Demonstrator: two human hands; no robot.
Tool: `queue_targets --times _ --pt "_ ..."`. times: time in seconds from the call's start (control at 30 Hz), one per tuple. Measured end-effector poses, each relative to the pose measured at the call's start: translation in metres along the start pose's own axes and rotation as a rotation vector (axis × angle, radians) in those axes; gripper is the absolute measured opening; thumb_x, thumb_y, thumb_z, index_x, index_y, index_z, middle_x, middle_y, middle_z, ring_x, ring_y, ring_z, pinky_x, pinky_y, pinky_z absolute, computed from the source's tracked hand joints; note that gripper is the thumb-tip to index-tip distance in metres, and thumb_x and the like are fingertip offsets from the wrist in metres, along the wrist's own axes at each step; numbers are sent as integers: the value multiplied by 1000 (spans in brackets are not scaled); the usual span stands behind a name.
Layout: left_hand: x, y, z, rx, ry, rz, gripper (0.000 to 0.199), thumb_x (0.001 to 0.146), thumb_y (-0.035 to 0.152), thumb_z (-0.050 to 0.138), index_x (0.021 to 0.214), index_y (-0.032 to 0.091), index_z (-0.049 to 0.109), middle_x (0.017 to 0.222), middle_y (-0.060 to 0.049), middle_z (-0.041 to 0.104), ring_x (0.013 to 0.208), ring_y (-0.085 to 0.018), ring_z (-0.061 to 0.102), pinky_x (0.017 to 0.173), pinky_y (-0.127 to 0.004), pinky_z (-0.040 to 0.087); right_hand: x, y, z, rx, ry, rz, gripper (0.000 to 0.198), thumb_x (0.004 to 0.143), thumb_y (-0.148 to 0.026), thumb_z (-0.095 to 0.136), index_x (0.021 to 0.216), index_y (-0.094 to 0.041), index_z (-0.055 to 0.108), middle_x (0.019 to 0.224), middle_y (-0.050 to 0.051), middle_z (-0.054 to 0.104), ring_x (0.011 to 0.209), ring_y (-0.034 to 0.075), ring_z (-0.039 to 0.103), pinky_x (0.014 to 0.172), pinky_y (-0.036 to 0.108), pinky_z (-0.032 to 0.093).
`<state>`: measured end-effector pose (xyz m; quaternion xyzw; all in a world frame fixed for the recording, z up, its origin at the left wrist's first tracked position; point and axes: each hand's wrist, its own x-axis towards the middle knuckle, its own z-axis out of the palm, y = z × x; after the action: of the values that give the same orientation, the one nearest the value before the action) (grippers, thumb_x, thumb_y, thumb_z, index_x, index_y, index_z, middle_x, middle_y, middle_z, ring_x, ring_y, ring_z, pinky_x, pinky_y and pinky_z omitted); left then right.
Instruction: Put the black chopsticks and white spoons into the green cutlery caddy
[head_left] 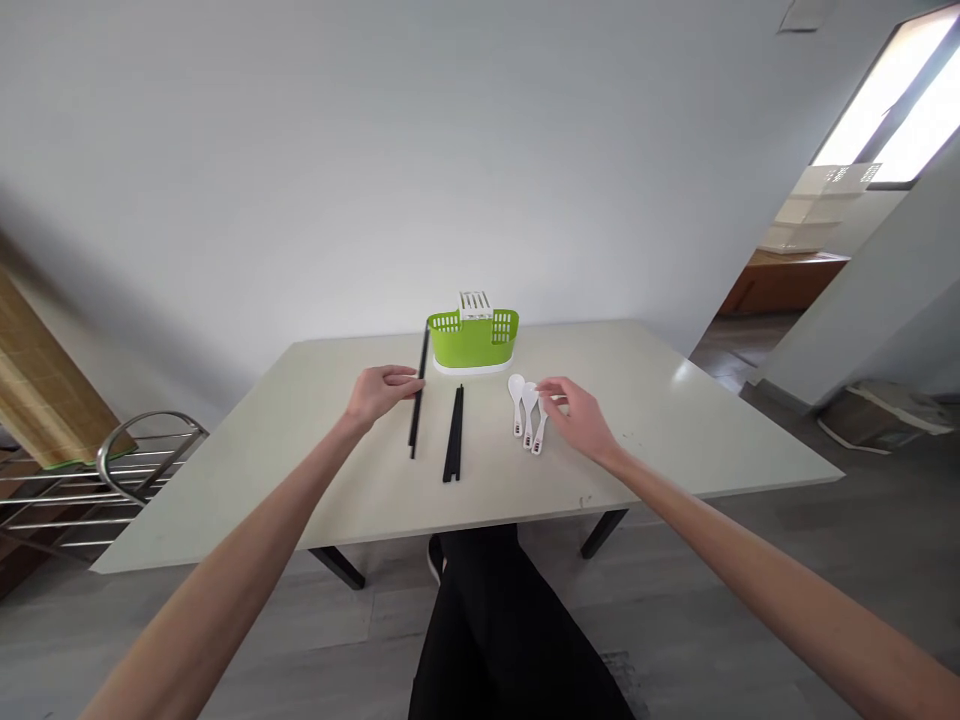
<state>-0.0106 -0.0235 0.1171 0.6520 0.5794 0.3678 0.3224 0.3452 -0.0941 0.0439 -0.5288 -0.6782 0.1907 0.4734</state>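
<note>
My left hand [381, 392] pinches a pair of black chopsticks [419, 400], held nearly upright with their upper ends by the basket's left side. To their right, more black chopsticks [454, 437] lie together on the table. Three white spoons [529, 402] are fanned out farther right, handles toward me. My right hand [574, 412] is at the rightmost spoon [540, 433], its thumb and fingers curled about the bowl end and partly covering it. Behind these stands a green basket [472, 345] with a white base and a white slotted part on top.
The pale table [637, 400] backs onto a plain wall. On the left are a metal rack [97, 490] and a rolled bamboo mat [60, 370]. A bin-like container [881, 415] is on the floor at right. My legs are below the table's front edge.
</note>
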Motion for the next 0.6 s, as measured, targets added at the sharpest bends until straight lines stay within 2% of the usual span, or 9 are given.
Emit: queue_targets --times 0.1,0.17,0.23,0.4,0.47,0.6 --pt "-7 39 40 -289 -132 49 66 59 56 95 106 15 74 100 -13 83 97 -31 79 99 -47 62 37 -45 10 206 -142 104 37 99 -49 58 125 -25 65 130 9 71 110 22 70 91 38 60" --pt "-13 57 59 -320 -188 86 65 58 56 96 104 17 71 98 -12 83 94 -30 80 96 -47 64 58 -66 18 297 -190 132 44 98 -58 60 123 -23 68 124 10 73 100 21 71 83 34 61" --pt "-18 64 71 -292 -216 140 62 61 56 95 103 19 68 96 -9 83 91 -28 80 94 -46 65 72 -77 25 348 -211 99 45 96 -62 62 112 -21 73 112 8 76 88 18 70 76 30 59" --pt "-23 54 83 -289 -148 268 51 69 56 90 98 24 63 93 -7 83 92 -27 80 94 -46 65 81 -83 28 318 -199 -28 48 96 -67 58 94 -21 73 97 2 75 58 11 62 62 27 54" --pt "-21 47 89 -334 -129 275 50 70 56 89 97 24 61 96 -8 83 92 -28 80 94 -47 64 80 -83 26 293 -195 -45 50 97 -70 56 93 -22 71 96 2 73 54 10 61 59 27 54" --pt "-13 37 100 -375 -108 266 48 76 55 85 102 25 59 98 -9 83 94 -27 80 93 -46 64 81 -76 25 279 -227 -95 52 97 -72 54 93 -22 67 108 4 68 56 9 65 62 28 58"
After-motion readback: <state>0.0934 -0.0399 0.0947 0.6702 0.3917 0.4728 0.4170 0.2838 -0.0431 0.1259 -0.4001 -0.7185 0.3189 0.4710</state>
